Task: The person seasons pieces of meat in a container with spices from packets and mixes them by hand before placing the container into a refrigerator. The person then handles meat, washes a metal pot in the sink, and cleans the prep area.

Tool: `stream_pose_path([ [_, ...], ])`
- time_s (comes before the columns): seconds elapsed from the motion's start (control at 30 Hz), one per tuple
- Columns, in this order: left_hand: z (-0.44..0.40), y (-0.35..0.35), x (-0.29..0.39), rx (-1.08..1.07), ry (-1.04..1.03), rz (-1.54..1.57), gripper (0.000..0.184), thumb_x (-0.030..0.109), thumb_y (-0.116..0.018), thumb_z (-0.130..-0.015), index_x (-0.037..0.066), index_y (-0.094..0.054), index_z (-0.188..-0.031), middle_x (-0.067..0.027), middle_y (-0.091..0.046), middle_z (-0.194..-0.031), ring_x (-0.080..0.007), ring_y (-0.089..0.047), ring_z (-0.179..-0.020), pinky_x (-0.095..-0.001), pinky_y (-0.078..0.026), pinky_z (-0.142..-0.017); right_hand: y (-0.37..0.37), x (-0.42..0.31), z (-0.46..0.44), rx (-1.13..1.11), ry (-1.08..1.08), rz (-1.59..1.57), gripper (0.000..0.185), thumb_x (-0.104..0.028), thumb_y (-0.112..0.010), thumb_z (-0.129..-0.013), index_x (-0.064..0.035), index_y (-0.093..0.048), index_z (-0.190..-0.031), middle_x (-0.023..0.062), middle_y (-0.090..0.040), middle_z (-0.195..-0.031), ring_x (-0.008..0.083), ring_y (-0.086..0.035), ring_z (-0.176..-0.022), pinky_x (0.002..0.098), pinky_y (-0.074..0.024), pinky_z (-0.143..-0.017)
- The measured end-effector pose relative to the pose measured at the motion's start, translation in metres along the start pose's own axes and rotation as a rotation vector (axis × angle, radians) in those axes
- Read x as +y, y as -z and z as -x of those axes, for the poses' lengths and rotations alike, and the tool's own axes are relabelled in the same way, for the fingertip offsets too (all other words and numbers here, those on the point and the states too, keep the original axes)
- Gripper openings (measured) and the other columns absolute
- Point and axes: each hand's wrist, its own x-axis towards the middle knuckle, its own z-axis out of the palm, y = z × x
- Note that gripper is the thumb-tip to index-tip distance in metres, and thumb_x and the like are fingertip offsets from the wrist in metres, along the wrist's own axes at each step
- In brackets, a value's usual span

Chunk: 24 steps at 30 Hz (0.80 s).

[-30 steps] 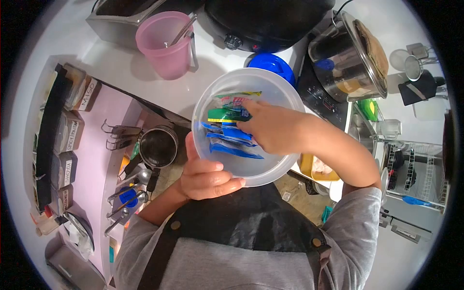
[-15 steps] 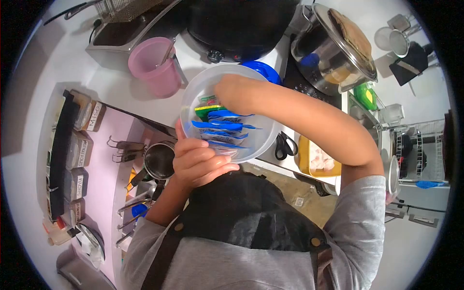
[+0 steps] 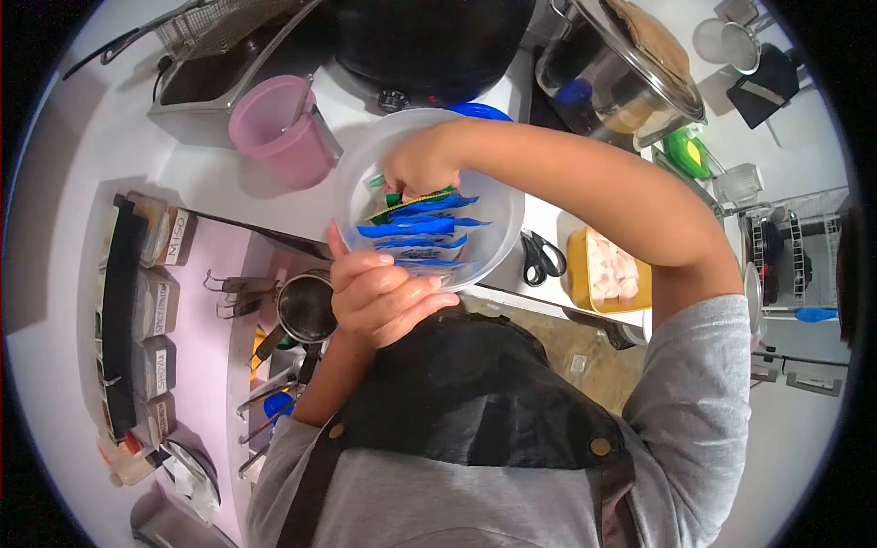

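Observation:
My left hand is wrapped around the lower left side of a round translucent plastic tub, tilting its opening up toward me. Inside stand several blue-edged sachets in a row. Behind them is a green packet with a yellow edge. My right hand reaches into the tub from above, its fingers curled at the green packet. The fingertips are partly hidden, but they appear to pinch its upper edge. A blue lid lies behind the tub.
Black scissors and a yellow container of pale chunks lie on the counter at right. A pink pitcher stands behind left. A large steel pot and a black appliance are at the back. A small pan hangs left.
My right hand has moved deeper and closer into the tub, onto the green packet, which now tilts more. The left hand keeps its hold on the tub. The whole view has shifted slightly.

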Motion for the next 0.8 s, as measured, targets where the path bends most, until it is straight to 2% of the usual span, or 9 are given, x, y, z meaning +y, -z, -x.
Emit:
stream_pose_path([
  [0.1,0.008,0.000,-0.003,-0.044,-0.010,-0.010,0.032,0.030,-0.081,-0.046,0.020,-0.064,-0.072,0.0089,-0.050,-0.068,-0.0159,-0.044,-0.087,-0.0524,-0.021,-0.103,-0.012,0.003,-0.008,0.237,0.186,0.453,0.022,-0.005,-0.051,-0.076,-0.0036,-0.063,-0.094,0.0177,-0.062,-0.086,0.0303,-0.062,-0.072,0.0377,-0.0509,-0.062],
  [0.2,0.008,0.001,-0.005,-0.059,-0.011,-0.015,0.032,0.030,-0.081,-0.046,0.020,-0.064,-0.072,0.0091,-0.049,-0.068,-0.0162,-0.044,-0.088,-0.0531,-0.022,-0.103,-0.009,-0.004,0.000,0.242,0.122,0.545,0.018,-0.006,-0.054,-0.073,-0.0034,-0.066,-0.087,0.0196,-0.062,-0.087,0.0334,-0.062,-0.076,0.0389,-0.0511,-0.065],
  [0.4,-0.010,-0.002,-0.017,-0.054,-0.142,-0.108,0.029,0.028,-0.078,-0.048,0.020,-0.063,-0.071,0.0074,-0.055,-0.074,-0.0190,-0.050,-0.082,-0.0535,-0.031,-0.098,0.039,-0.011,0.077,0.813,0.083,0.386,0.021,-0.017,-0.055,-0.072,-0.0014,-0.063,-0.085,0.0204,-0.061,-0.078,0.0365,-0.060,-0.075,0.0427,-0.0495,-0.066],
  [0.43,-0.027,-0.005,-0.012,0.008,-0.059,-0.065,0.027,0.027,-0.077,-0.049,0.020,-0.063,-0.069,0.0068,-0.058,-0.078,-0.0195,-0.051,-0.079,-0.0493,-0.034,-0.095,0.040,-0.008,0.084,0.843,0.129,0.386,0.021,-0.017,-0.054,-0.073,-0.0012,-0.062,-0.085,0.0204,-0.061,-0.077,0.0368,-0.060,-0.075,0.0428,-0.0490,-0.067],
  [0.47,-0.036,-0.002,-0.015,-0.052,-0.154,-0.101,0.044,0.029,-0.083,-0.043,0.013,-0.062,-0.077,0.0031,-0.053,-0.074,-0.0218,-0.051,-0.081,-0.0354,-0.041,-0.078,0.041,-0.004,0.090,0.877,0.176,0.387,0.021,-0.017,-0.054,-0.074,-0.0011,-0.061,-0.085,0.0204,-0.061,-0.077,0.0370,-0.060,-0.076,0.0429,-0.0485,-0.067],
  [0.57,-0.033,0.002,-0.027,-0.046,0.023,-0.094,0.041,0.027,-0.084,-0.047,0.012,-0.063,-0.080,-0.0009,-0.056,-0.080,-0.0242,-0.051,-0.091,-0.0380,-0.039,-0.086,0.050,-0.002,0.121,1.048,0.161,0.451,0.023,-0.020,-0.054,-0.076,-0.0010,-0.064,-0.085,0.0193,-0.064,-0.082,0.0317,-0.064,-0.076,0.0390,-0.0513,-0.069],
  [0.6,-0.044,0.010,-0.022,-0.098,0.019,-0.182,0.047,0.028,-0.082,-0.049,0.012,-0.064,-0.088,-0.0040,-0.058,-0.091,-0.0278,-0.048,-0.098,-0.0410,-0.036,-0.090,0.055,0.006,0.136,1.233,0.340,0.380,0.015,-0.007,-0.057,-0.068,0.0061,-0.060,-0.075,0.0225,-0.057,-0.064,0.0309,-0.057,-0.054,0.0339,-0.0454,-0.051],
  [0.7,-0.082,0.009,0.023,-0.045,-0.005,-0.256,0.066,0.033,-0.080,-0.052,0.007,-0.057,-0.109,-0.0124,-0.055,-0.111,-0.0346,-0.041,-0.111,-0.0454,-0.030,-0.097,0.021,-0.010,0.220,1.220,0.330,0.147,0.017,-0.007,-0.052,-0.074,0.0070,-0.060,-0.079,0.0177,-0.059,-0.064,0.0219,-0.056,-0.051,0.0301,-0.0456,-0.050],
  [0.8,-0.113,-0.032,0.079,0.049,-0.026,-0.164,0.087,0.036,-0.078,-0.057,-0.001,-0.040,-0.126,-0.0209,-0.046,-0.123,-0.0400,-0.032,-0.121,-0.0472,-0.026,-0.099,-0.021,-0.003,0.254,1.004,0.480,-0.632,0.017,-0.007,-0.047,-0.081,0.0034,-0.060,-0.087,0.0068,-0.058,-0.063,0.0112,-0.054,-0.051,0.0229,-0.0444,-0.048],
])
